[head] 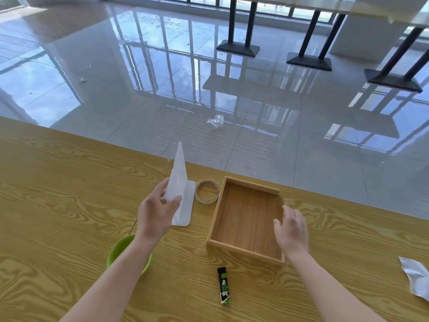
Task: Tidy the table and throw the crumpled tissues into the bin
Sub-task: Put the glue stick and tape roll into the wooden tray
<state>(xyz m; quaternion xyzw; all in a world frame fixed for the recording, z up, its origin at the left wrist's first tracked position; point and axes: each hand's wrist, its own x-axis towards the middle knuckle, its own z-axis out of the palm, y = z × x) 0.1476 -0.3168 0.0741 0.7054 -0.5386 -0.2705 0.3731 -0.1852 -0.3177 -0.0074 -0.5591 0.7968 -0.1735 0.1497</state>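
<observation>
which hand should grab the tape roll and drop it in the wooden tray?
Probably left. The left hand is nearer the tape roll, but it holds a white sheet. The right hand rests on the wooden tray, on the wall far from the roll.

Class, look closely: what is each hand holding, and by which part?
The left hand pinches the white sheet near its lower edge. The right hand rests on the wooden tray's right wall.

glossy pale grey tiled floor (162,73) reflects window frames and blue sky. black twin-post table pedestals on flat rectangular bases (308,60) stand at far right under a white tabletop (348,5). dark-framed windows (290,11) line the far wall. daylight illumination throughout.
</observation>
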